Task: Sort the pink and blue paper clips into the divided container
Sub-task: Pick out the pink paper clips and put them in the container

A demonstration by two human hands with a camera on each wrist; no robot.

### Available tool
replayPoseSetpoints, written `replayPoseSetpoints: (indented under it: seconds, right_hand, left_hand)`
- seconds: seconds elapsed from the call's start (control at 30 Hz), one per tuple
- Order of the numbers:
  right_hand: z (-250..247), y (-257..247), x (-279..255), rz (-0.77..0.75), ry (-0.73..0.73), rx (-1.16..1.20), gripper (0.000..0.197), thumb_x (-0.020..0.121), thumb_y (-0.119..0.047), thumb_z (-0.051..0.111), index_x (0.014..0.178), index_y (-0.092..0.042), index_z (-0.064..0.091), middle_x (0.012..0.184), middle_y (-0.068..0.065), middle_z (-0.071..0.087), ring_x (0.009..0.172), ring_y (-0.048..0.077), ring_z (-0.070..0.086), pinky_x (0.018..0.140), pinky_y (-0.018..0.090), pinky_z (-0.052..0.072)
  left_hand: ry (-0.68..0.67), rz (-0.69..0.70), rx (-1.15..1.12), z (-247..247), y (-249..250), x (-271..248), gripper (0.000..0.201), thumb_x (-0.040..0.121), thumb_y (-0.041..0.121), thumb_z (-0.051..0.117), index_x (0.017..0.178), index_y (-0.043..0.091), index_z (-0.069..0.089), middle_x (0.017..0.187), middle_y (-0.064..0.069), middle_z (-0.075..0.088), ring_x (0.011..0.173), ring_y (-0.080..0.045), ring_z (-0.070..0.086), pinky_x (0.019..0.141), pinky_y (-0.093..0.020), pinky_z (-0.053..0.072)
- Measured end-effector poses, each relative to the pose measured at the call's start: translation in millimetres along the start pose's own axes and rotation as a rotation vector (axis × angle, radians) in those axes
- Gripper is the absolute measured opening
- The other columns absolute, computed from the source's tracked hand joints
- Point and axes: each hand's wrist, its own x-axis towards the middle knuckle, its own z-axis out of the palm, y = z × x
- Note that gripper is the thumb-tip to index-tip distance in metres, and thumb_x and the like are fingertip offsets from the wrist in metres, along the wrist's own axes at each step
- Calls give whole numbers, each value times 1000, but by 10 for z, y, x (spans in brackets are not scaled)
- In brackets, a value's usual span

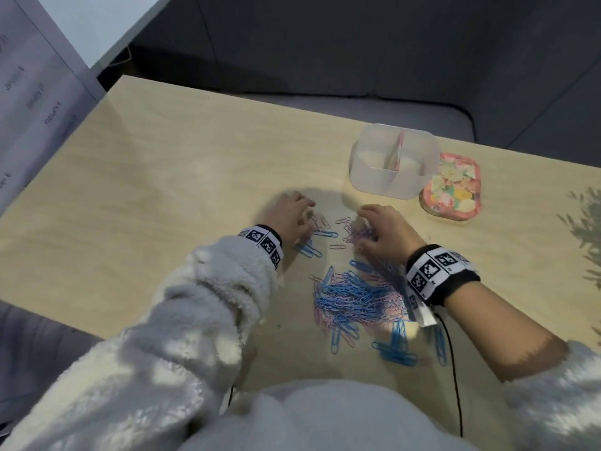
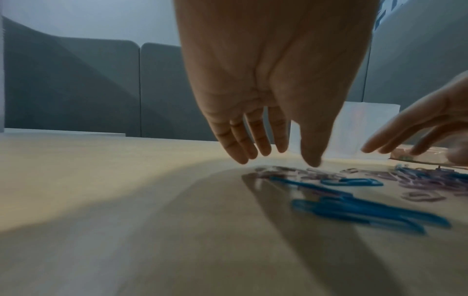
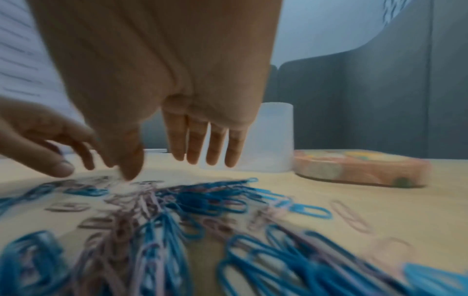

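Both hands spread over loose clips, holding nothing yet
Right hand [image 1: 385, 231] sits nearer the clear divided plastic container [image 1: 393, 161], up-right of it; left hand [image 1: 289, 216] hovers over scattered pink and blue paper clips [image 1: 325, 234], fingers loose.

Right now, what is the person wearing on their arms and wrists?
Both arms wear a fluffy white fleece; the right sleeve is pushed up. Each wrist has a black band with black-and-white square markers: left band, right band. A thin black cable hangs from the right one.

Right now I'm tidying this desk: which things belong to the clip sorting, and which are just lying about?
For the job: paper clips, divided container, left hand, right hand.
Lying about: floral tin, calendar sheet.
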Motion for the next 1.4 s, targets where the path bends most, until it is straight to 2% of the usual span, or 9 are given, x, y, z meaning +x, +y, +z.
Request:
replayPoseSetpoints:
  seconds: [0.1, 0.3, 0.57, 0.77, 0.97, 1.07, 1.2, 1.3, 1.4]
  right_hand:
    - [53, -101, 92, -77, -140, -102, 66, 80, -32, 62, 139, -13, 37, 142, 8, 39, 127, 26, 37, 108, 41, 33]
    - [153, -151, 38, -52, -12, -13, 27, 86, -16, 59, 111, -8, 64, 109, 11, 57, 106, 29, 52, 89, 36, 41]
    - [140, -185, -8, 34, -96, 16, 16, 90, -8, 51, 102, -1, 59, 106, 15, 58, 99, 30, 54, 82, 32, 41]
    - [-454, -174, 207, 180, 177, 502, 11, 86, -9, 61, 95, -4, 65, 84, -3, 60, 76, 8, 53, 75, 19, 43]
    - [-898, -61, 667, 284, 525, 621, 14, 83, -7, 62, 94, 0, 67, 85, 4, 61, 76, 12, 53, 71, 22, 47]
    - [-918, -57, 765, 306, 483, 582, 25, 86, -14, 60, 107, -1, 65, 94, 9, 65, 88, 17, 59, 82, 20, 46]
    - [-824, -112, 559, 232, 515, 479, 23, 90, -11, 50, 104, -4, 67, 105, 13, 69, 101, 26, 62, 95, 38, 48]
    - [-550, -123, 225, 186, 276, 340, 21, 91, -10, 49, 98, -3, 68, 99, 13, 70, 91, 24, 63, 87, 36, 50]
    - [-248, -1, 35, 239, 126, 155, 28, 88, -5, 48, 109, -9, 66, 112, 10, 67, 102, 26, 59, 91, 38, 49]
  left_hand:
    - [-101, 64, 71, -20, 80, 133, 41, 83, 21, 62, 122, 14, 54, 130, -8, 48, 120, -28, 41, 100, -37, 36]
    - [-74, 47, 3, -44, 64, 151, 20, 84, 8, 60, 104, 8, 64, 112, -11, 56, 102, -28, 55, 92, -40, 48]
    - [-88, -5, -123, 22, 66, 58, 15, 84, 15, 63, 95, 4, 61, 106, -12, 56, 98, -25, 53, 89, -33, 45]
    - [-93, -62, -230, 18, -22, 17, 13, 85, 11, 61, 96, 6, 60, 100, -12, 66, 90, -26, 60, 79, -31, 45]
    - [-119, -59, -100, 45, 45, 25, 15, 88, 12, 56, 102, 6, 61, 109, -14, 62, 100, -28, 57, 88, -35, 44]
    - [-130, -47, -62, 44, 84, 32, 17, 90, 14, 53, 100, 3, 59, 110, -16, 58, 101, -30, 54, 88, -35, 42]
    - [-81, -29, -107, 22, 98, 42, 13, 89, 11, 52, 96, 4, 60, 103, -15, 63, 96, -30, 57, 83, -35, 44]
    - [-13, -3, -159, -42, 126, 94, 10, 89, 13, 54, 94, 7, 61, 99, -11, 65, 91, -26, 58, 76, -30, 43]
    - [16, 54, -170, -85, 203, 188, 14, 87, 14, 58, 98, 8, 63, 101, -10, 65, 92, -25, 59, 81, -33, 47]
